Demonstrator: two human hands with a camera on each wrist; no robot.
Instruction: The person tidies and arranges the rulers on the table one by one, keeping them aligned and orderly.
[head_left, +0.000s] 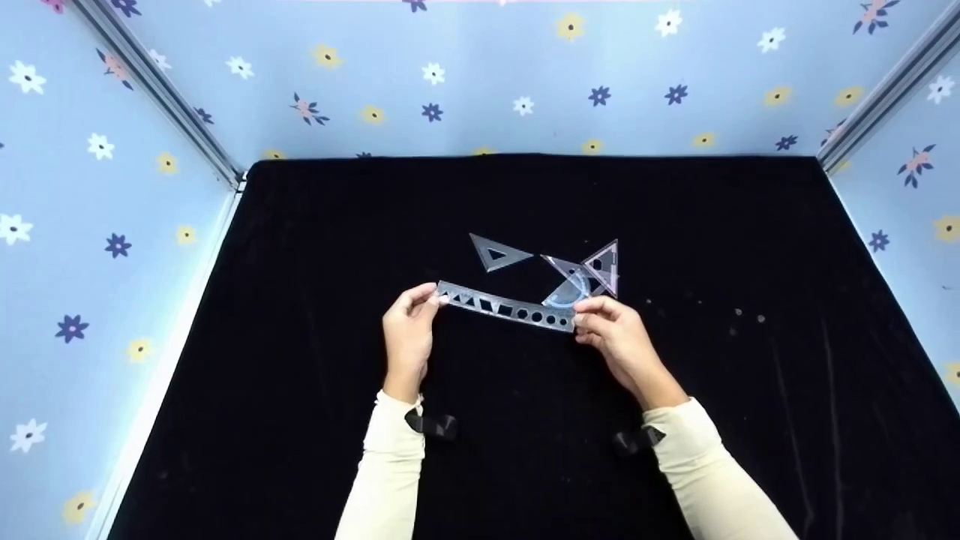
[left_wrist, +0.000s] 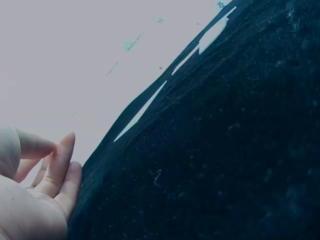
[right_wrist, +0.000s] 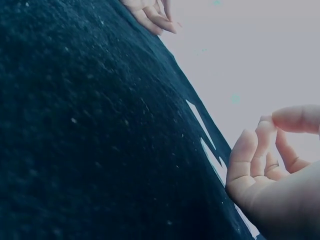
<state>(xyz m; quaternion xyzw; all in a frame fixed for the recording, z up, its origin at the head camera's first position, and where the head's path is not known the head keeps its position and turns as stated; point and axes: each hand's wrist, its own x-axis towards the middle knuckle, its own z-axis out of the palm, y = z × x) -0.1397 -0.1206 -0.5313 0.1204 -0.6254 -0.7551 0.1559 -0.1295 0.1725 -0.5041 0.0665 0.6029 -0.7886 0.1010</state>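
A clear ruler (head_left: 514, 310) with a row of cut-out shapes spans between both hands in the head view. My left hand (head_left: 409, 330) pinches its left end between thumb and fingers. At the other end, my right hand (head_left: 619, 337) pinches the ruler's right tip. Just beyond lie a clear set square (head_left: 484, 251) on the left and a semicircular protractor (head_left: 571, 298) overlapping another set square (head_left: 559, 268). A pinkish triangle (head_left: 613, 279) lies at the right of that cluster. In both wrist views the ruler cannot be made out against the bright background.
A black cloth (head_left: 517, 435) covers the table. Blue flowered panels (head_left: 480, 75) stand behind it and at both sides, with metal frame posts (head_left: 161, 97) in the corners. Small light specks (head_left: 739, 311) dot the cloth right of the right hand.
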